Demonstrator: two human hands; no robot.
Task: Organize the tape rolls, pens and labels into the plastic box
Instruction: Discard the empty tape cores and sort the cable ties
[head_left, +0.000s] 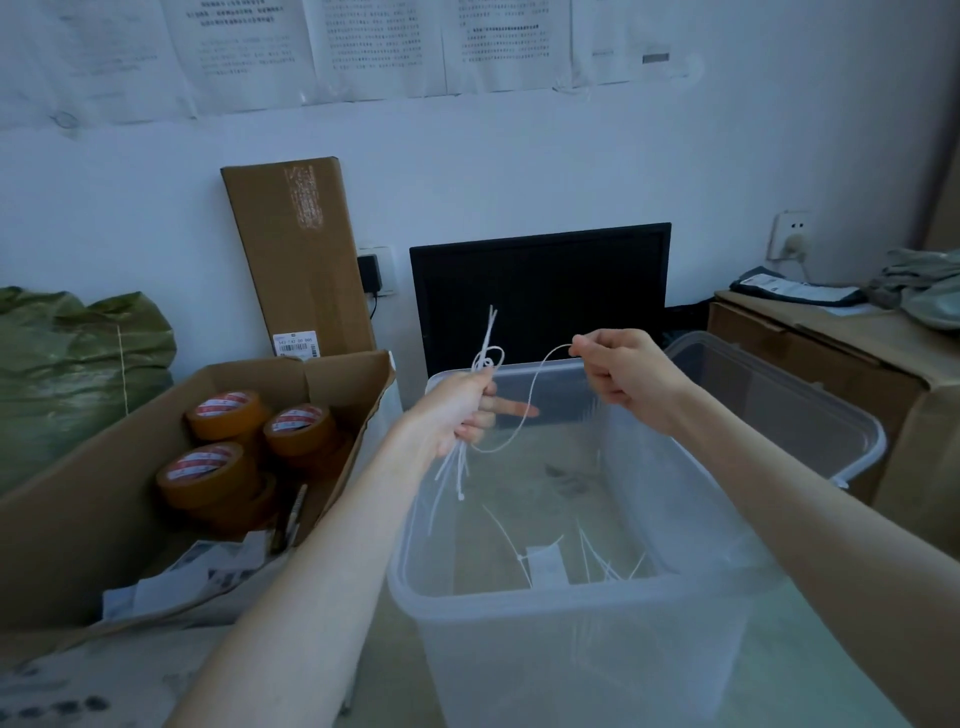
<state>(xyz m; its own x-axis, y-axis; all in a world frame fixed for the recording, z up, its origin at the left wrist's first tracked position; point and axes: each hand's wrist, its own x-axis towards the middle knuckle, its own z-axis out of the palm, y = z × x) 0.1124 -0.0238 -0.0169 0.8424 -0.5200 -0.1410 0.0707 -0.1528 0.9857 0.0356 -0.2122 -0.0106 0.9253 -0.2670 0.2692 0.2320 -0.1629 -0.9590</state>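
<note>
The plastic box sits at centre, loose cable ties in it. At nine o'clock of it lies an open cardboard box holding tape rolls, a pen and labels. At twelve o'clock stands a monitor; at two o'clock, the lid.

The tape rolls are orange-brown with red and white tops; the plastic box is see-through; the ties are white; the screen is black; the sack is green.
</note>
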